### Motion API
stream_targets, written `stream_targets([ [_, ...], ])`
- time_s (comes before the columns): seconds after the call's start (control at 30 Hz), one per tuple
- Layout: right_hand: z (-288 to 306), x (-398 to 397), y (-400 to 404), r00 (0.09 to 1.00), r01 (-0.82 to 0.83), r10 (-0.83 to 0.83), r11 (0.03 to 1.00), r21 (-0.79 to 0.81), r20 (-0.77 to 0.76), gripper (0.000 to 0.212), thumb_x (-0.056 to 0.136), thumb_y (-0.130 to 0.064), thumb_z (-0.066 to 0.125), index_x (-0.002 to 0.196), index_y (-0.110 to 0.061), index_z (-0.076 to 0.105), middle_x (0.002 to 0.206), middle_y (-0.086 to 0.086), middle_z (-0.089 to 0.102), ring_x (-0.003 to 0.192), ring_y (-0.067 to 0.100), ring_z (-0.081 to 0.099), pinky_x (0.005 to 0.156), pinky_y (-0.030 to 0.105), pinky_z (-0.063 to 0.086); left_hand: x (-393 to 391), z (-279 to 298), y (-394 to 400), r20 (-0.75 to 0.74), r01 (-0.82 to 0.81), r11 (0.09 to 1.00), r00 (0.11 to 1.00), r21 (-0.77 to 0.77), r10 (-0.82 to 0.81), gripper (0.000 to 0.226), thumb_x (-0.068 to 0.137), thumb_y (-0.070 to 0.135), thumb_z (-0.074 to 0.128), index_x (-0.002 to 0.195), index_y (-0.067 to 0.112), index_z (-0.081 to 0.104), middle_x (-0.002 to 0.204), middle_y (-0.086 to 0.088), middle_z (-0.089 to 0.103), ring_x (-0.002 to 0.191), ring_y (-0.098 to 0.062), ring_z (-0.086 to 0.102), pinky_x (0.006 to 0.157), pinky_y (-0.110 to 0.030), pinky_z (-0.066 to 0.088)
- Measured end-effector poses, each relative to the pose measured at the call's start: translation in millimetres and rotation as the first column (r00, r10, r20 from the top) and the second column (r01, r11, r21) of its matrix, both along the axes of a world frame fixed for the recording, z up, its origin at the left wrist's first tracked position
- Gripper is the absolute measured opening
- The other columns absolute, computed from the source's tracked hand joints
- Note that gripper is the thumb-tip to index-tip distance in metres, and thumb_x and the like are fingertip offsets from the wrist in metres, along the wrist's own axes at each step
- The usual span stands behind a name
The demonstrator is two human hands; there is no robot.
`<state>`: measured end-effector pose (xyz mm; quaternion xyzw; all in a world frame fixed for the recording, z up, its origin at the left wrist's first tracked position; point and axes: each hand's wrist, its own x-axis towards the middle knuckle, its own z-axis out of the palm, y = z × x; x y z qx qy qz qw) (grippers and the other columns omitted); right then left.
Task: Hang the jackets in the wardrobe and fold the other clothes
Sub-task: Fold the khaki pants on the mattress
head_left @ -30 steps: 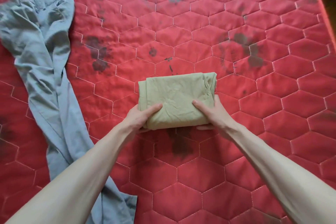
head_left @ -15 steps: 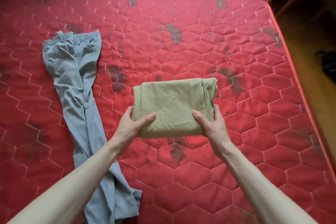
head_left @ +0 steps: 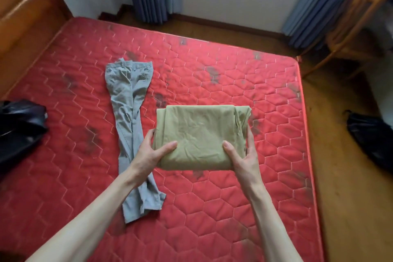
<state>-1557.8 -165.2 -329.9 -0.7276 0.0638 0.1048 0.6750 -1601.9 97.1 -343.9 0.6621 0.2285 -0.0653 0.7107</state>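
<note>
Head view: the left hand (head_left: 148, 153) and right hand (head_left: 242, 155) each grasp a near corner of the folded olive garment (head_left: 197, 134), thumbs on top, fingers beneath, holding it over the middle of the red mattress (head_left: 212, 208). The grey trousers (head_left: 129, 117) lie unfolded at nine o'clock from it. The risk — the far, unsupported layers at twelve o'clock could sag and slide open if the bundle tilts, since only the near edge is gripped.
</note>
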Motion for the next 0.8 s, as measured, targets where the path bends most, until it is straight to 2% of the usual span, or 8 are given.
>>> stream_targets([
  [0.2, 66.2, -35.6, 8.9, 0.999, 0.034, -0.037, 0.998, 0.055, 0.039, 0.072, 0.09, -0.028, 0.077, 0.151, -0.048, 0.043, 0.143, -0.016, 0.06, 0.129, 0.004, 0.06, 0.115, 0.046, 0.046, -46.4, 69.1, -6.6, 0.086, -0.082, 0.994, 0.993, 0.077, 0.076, 0.094, 0.071, 0.05, 0.088, 0.152, 0.027, 0.044, 0.135, 0.003, 0.067, 0.121, -0.013, 0.067, 0.106, -0.041, 0.053],
  [0.27, 79.8, -46.3, 13.4, 0.999, 0.005, -0.008, 0.997, 0.071, 0.039, 0.073, 0.087, -0.032, 0.076, 0.151, -0.046, 0.045, 0.143, -0.013, 0.061, 0.129, 0.005, 0.06, 0.114, 0.046, 0.046, -64.2, 89.5, -7.1, 0.11, -0.123, 0.985, 0.988, 0.123, 0.109, 0.093, 0.077, 0.044, 0.087, 0.156, 0.028, 0.04, 0.138, 0.005, 0.065, 0.122, -0.008, 0.066, 0.106, -0.035, 0.053],
  [0.37, 96.3, -57.5, 26.4, 0.996, -0.06, 0.053, 0.993, 0.099, 0.066, 0.071, 0.087, -0.03, 0.075, 0.15, -0.044, 0.047, 0.141, -0.011, 0.063, 0.126, 0.006, 0.062, 0.112, 0.047, 0.049, -92.9, 116.5, -5.8, 0.175, -0.245, 0.955, 0.961, 0.169, 0.216, 0.08, 0.087, 0.026, 0.083, 0.155, 0.021, 0.041, 0.133, 0.008, 0.066, 0.117, -0.002, 0.067, 0.098, -0.02, 0.054],
  [0.43, 105.6, -64.9, 39.4, 0.989, -0.125, 0.114, 0.986, 0.114, 0.1, 0.067, 0.092, -0.023, 0.073, 0.151, -0.043, 0.047, 0.141, -0.013, 0.062, 0.126, 0.004, 0.061, 0.113, 0.045, 0.048, -114.2, 129.2, -2.4, 0.192, -0.319, 0.933, 0.939, 0.165, 0.287, 0.075, 0.087, 0.025, 0.084, 0.151, 0.02, 0.046, 0.128, 0.005, 0.07, 0.114, -0.006, 0.069, 0.097, -0.024, 0.056],
  [0.6, 130.5, -85.6, 93.9, 0.936, -0.333, 0.312, 0.936, 0.116, 0.166, 0.061, 0.098, -0.018, 0.069, 0.151, -0.04, 0.047, 0.14, -0.018, 0.061, 0.127, -0.001, 0.059, 0.114, 0.042, 0.046, -180.8, 148.3, 24.7, 0.221, -0.507, 0.847, 0.855, 0.164, 0.469, 0.082, 0.079, 0.041, 0.084, 0.151, 0.029, 0.045, 0.128, 0.006, 0.072, 0.117, -0.013, 0.069, 0.106, -0.045, 0.053],
  [0.73, 148.2, -113.2, 149.5, 0.876, -0.474, 0.45, 0.869, 0.14, 0.175, 0.062, 0.093, -0.029, 0.072, 0.149, -0.043, 0.049, 0.14, -0.019, 0.061, 0.128, 0.004, 0.06, 0.112, 0.046, 0.048, -235.7, 169.9, 55.5, 0.268, -0.637, 0.751, 0.765, 0.176, 0.586, 0.083, 0.079, 0.043, 0.084, 0.152, 0.035, 0.044, 0.131, 0.01, 0.069, 0.119, -0.01, 0.068, 0.106, -0.043, 0.052],
  [0.8, 157.2, -130.0, 181.3, 0.844, -0.53, 0.501, 0.833, 0.158, 0.189, 0.06, 0.093, -0.028, 0.073, 0.147, -0.041, 0.051, 0.139, -0.015, 0.064, 0.126, 0.007, 0.062, 0.111, 0.047, 0.049, -265.7, 179.6, 73.1, 0.288, -0.689, 0.702, 0.719, 0.179, 0.633, 0.087, 0.077, 0.048, 0.084, 0.152, 0.038, 0.043, 0.134, 0.011, 0.067, 0.122, -0.01, 0.066, 0.106, -0.043, 0.052],
])
